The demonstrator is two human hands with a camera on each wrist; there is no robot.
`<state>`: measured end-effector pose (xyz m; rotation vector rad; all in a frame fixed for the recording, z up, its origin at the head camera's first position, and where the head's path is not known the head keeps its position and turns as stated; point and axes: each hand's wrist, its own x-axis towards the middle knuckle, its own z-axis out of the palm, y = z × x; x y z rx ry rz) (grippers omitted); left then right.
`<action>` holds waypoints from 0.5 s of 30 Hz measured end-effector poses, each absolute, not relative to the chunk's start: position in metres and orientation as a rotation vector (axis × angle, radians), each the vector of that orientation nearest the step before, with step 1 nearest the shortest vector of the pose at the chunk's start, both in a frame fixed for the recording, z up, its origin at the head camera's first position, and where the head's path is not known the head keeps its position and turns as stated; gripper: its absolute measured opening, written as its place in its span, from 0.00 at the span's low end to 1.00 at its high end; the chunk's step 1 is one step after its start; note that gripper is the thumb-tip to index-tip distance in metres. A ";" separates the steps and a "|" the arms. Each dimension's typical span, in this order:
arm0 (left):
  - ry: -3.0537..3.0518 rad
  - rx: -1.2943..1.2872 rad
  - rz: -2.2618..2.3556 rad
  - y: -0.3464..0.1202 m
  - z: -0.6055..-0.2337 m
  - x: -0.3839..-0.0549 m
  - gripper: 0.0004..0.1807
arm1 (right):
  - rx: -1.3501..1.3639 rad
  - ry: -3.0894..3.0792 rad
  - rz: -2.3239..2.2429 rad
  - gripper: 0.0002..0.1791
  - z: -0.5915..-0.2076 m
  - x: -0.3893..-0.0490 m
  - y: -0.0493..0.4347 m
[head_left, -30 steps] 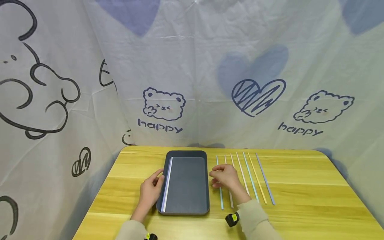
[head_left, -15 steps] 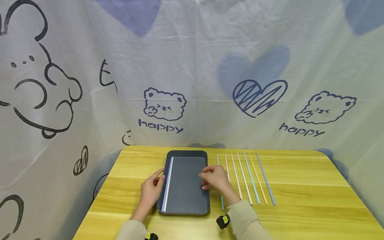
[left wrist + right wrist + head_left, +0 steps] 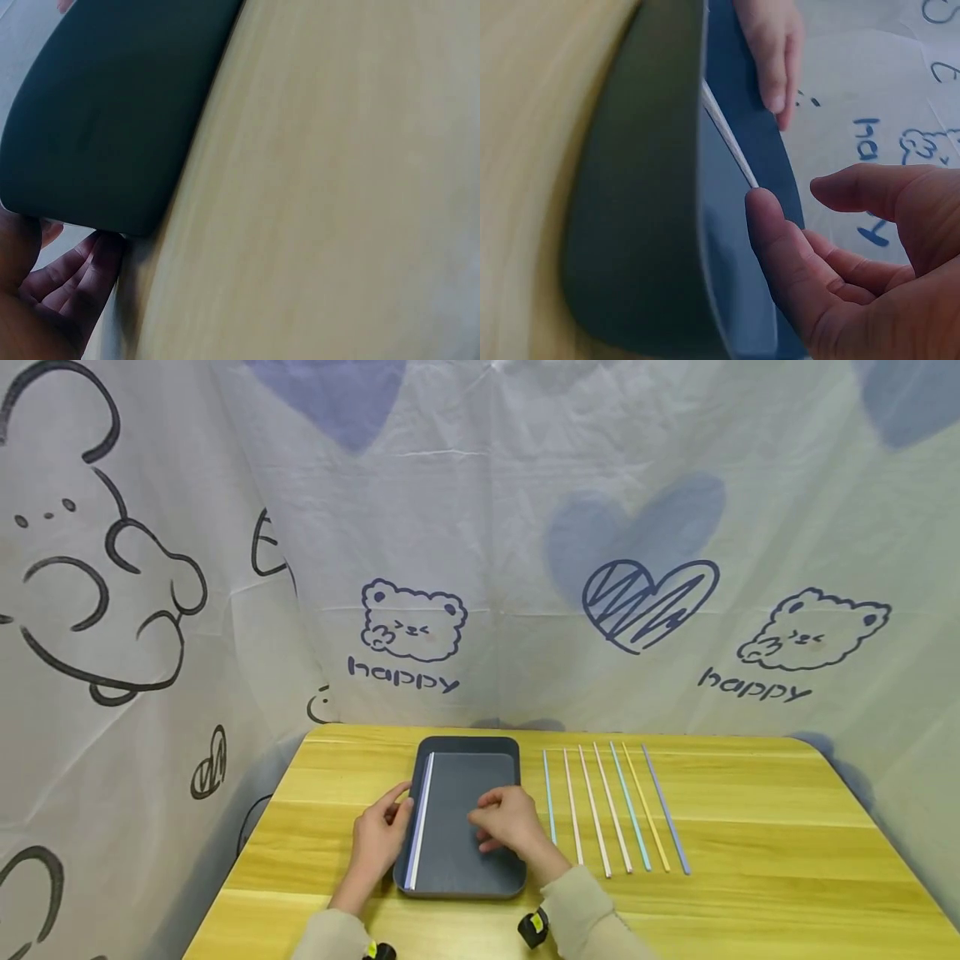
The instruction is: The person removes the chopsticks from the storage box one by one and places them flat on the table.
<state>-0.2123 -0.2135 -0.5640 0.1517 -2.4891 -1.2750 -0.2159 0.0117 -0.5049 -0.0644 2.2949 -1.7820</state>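
My left hand (image 3: 377, 833) rests its fingertips against the outer left wall of a dark grey rectangular tray (image 3: 465, 877); the left wrist view shows fingers (image 3: 94, 281) at the tray's edge. Over the tray's right half hovers my right hand (image 3: 512, 820). In the right wrist view its thumb and index finger (image 3: 765, 214) stand apart with nothing between them. Inside the tray, along the left side, a white stick (image 3: 422, 822) and a purple stick (image 3: 414, 843) lie side by side. The white stick (image 3: 731, 135) also shows beyond the right index fingertip.
Right of the tray, several thin coloured sticks lie roughly parallel on the wooden table (image 3: 780, 827): light blue (image 3: 548, 789), pink (image 3: 573, 810), yellow (image 3: 645, 806) and purple (image 3: 665, 810) among them. A printed cloth (image 3: 525, 652) hangs behind the table.
My right hand has moved left, from above the leftmost loose stick to over the tray. The left hand, the tray and the sticks have stayed put.
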 end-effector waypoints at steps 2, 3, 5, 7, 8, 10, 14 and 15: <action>-2.488 0.155 -1.265 -0.213 -0.564 -0.212 0.18 | -0.069 2.280 -1.789 0.19 -0.507 -0.216 0.006; -2.487 0.157 -1.263 -0.213 -0.563 -0.211 0.18 | -0.073 2.272 -1.792 0.19 -0.509 -0.215 0.004; -2.487 0.159 -1.263 -0.212 -0.563 -0.210 0.18 | -0.070 2.259 -1.795 0.16 -0.511 -0.215 -0.002; -2.484 0.154 -1.261 -0.212 -0.563 -0.210 0.18 | -0.065 2.257 -1.796 0.14 -0.513 -0.214 -0.007; -2.484 0.155 -1.264 -0.211 -0.562 -0.209 0.18 | -0.059 2.261 -1.792 0.13 -0.514 -0.214 -0.010; -2.483 0.155 -1.262 -0.211 -0.562 -0.209 0.18 | -0.050 2.272 -1.783 0.11 -0.515 -0.214 -0.015; -2.491 0.178 -1.269 -0.211 -0.562 -0.210 0.18 | -0.037 2.294 -1.757 0.09 -0.516 -0.212 -0.026; -2.493 0.176 -1.271 -0.211 -0.561 -0.211 0.18 | -0.038 2.297 -1.755 0.09 -0.516 -0.212 -0.028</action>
